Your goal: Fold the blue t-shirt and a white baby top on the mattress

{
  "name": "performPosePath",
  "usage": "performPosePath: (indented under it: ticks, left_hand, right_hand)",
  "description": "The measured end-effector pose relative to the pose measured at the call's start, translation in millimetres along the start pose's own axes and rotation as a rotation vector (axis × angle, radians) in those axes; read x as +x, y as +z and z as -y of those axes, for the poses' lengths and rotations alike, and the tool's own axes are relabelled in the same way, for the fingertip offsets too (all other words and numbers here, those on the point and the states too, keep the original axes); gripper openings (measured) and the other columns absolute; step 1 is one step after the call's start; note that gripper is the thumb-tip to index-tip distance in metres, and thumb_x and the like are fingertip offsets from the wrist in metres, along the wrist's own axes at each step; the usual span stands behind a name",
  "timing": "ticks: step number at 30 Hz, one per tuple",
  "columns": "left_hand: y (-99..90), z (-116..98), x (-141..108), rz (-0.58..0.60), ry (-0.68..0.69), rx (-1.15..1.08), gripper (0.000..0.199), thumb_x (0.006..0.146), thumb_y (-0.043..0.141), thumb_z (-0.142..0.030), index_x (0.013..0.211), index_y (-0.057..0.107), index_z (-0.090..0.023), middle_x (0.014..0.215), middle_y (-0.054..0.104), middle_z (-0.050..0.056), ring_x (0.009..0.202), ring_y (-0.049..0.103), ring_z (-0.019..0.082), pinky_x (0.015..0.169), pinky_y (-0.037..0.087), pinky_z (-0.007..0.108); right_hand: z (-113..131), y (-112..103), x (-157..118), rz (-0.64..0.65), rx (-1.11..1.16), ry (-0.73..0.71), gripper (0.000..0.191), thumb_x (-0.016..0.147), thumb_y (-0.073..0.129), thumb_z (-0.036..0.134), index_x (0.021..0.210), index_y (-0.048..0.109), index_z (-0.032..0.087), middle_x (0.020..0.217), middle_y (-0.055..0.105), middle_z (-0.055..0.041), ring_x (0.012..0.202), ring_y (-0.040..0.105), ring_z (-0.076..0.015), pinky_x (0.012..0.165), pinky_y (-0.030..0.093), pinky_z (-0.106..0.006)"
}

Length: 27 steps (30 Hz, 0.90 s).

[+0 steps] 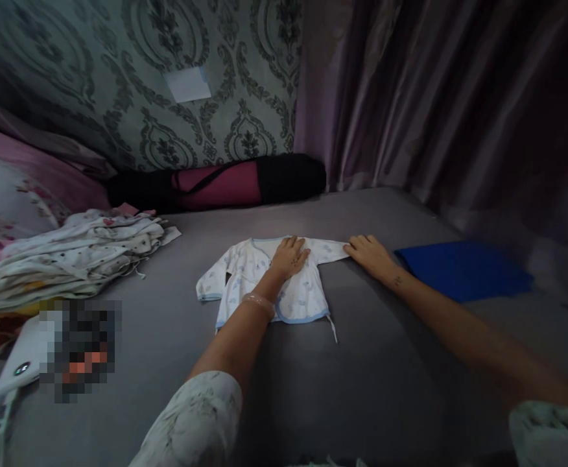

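Observation:
A small white baby shirt [303,299] with a faint print and blue trim lies spread on the grey sheet [362,376]. My left hand [290,256] rests palm down on its upper front, fingers extended. At the end of the sleeve on the right, my right hand [367,254] has its fingers closed on the cuff. The other sleeve lies bent out to the left, and a thin tie hangs from the lower right hem.
Folded clothes [84,256] are piled at left, near a white device [34,353] with a cable. A blue folded item [463,269] lies at right. Along the patterned wall rests a black and red long bag [225,183]; a purple curtain [386,97] hangs at right.

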State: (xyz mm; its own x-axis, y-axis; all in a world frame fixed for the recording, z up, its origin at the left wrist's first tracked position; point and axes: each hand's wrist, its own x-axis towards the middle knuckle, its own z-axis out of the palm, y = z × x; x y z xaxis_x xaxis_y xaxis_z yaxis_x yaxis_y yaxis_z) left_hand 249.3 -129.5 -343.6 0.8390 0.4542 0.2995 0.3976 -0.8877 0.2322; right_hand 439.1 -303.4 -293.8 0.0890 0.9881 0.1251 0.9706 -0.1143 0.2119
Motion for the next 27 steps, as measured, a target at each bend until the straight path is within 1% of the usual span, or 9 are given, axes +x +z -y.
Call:
performPosePath:
  ticks: [6,9,12,15,17,20,23,25,27]
  left_hand:
    - [-0.2,-0.5,0.9,0.054,-0.032,0.017,0.045,0.092,0.040,-0.030,0.133,0.048,-0.014,0.141,0.044,0.016,0.131,0.037,0.027,0.110,0.029,0.045]
    - [1.1,0.2,1.8,0.064,-0.049,0.030,0.046,0.089,0.040,-0.023,0.133,0.048,-0.012,0.142,0.044,0.016,0.132,0.037,0.025,0.111,0.028,0.043]
    - [1.2,0.4,1.6,0.068,-0.026,0.041,0.047,0.088,0.038,-0.018,0.133,0.048,-0.010,0.140,0.046,0.016,0.132,0.037,0.024,0.112,0.027,0.041]
    - [0.5,0.5,1.4,0.059,-0.009,0.042,0.047,0.088,0.036,-0.017,0.133,0.048,-0.009,0.139,0.047,0.017,0.131,0.039,0.024,0.112,0.028,0.041]
    - [0.2,0.3,1.6,0.058,-0.027,0.045,0.047,0.088,0.036,-0.018,0.132,0.049,-0.007,0.140,0.046,0.018,0.131,0.039,0.025,0.111,0.029,0.042]
    - [0.1,-0.6,2.0,0.077,-0.056,0.050,0.047,0.088,0.037,-0.017,0.132,0.048,-0.004,0.142,0.044,0.019,0.132,0.037,0.027,0.111,0.029,0.042]
    - [0.2,-1.5,1.6,0.106,-0.071,0.041,0.049,0.086,0.036,-0.015,0.134,0.046,-0.004,0.145,0.041,0.018,0.134,0.035,0.026,0.112,0.028,0.041]
    - [-0.1,-2.0,1.3,0.127,-0.079,0.033,0.050,0.086,0.036,-0.014,0.135,0.044,-0.005,0.146,0.040,0.019,0.135,0.034,0.026,0.112,0.028,0.042]
    - [-2.0,-2.5,2.1,0.151,-0.087,0.035,0.051,0.085,0.038,-0.014,0.136,0.043,-0.005,0.147,0.039,0.019,0.136,0.033,0.026,0.112,0.028,0.041]
  right_hand:
    - [8.9,-8.7,-1.9,0.187,0.069,0.183,0.032,0.088,0.037,0.007,0.099,0.067,0.014,0.108,0.061,-0.0181,0.106,0.052,-0.0299,0.089,0.034,-0.042]
    - [36.8,-10.5,22.2,0.131,0.157,0.158,0.038,0.090,0.034,0.010,0.117,0.060,0.011,0.121,0.059,-0.0181,0.116,0.050,-0.0285,0.097,0.034,-0.041]
    - [72.9,1.2,51.8,0.060,0.318,0.149,0.048,0.097,0.027,0.028,0.139,0.042,0.008,0.145,0.041,-0.0157,0.135,0.033,-0.0262,0.109,0.026,-0.040]
    - [97.9,17.2,67.3,0.108,0.421,0.219,0.057,0.099,0.019,0.038,0.145,0.031,0.007,0.152,0.030,-0.0146,0.141,0.021,-0.0269,0.113,0.017,-0.044]
    - [102.6,24.7,65.6,0.131,0.439,0.261,0.060,0.099,0.016,0.042,0.147,0.028,0.007,0.153,0.026,-0.0150,0.142,0.018,-0.0275,0.114,0.013,-0.047]
    - [93.6,30.2,49.7,0.131,0.404,0.339,0.067,0.097,0.017,0.050,0.148,0.026,0.007,0.154,0.022,-0.0177,0.143,0.015,-0.0297,0.114,0.010,-0.050]
    - [71.1,33.5,29.1,0.128,0.337,0.464,0.067,0.097,0.020,0.051,0.147,0.029,0.007,0.153,0.024,-0.0202,0.142,0.017,-0.0319,0.112,0.013,-0.053]
    - [50.1,35.9,19.4,0.116,0.319,0.518,0.062,0.096,0.022,0.049,0.145,0.034,0.013,0.151,0.029,-0.0183,0.140,0.022,-0.0326,0.109,0.019,-0.054]
    - [25.4,38.0,16.2,0.083,0.370,0.537,0.056,0.096,0.022,0.046,0.138,0.046,0.018,0.144,0.043,-0.0165,0.133,0.036,-0.0319,0.103,0.031,-0.053]
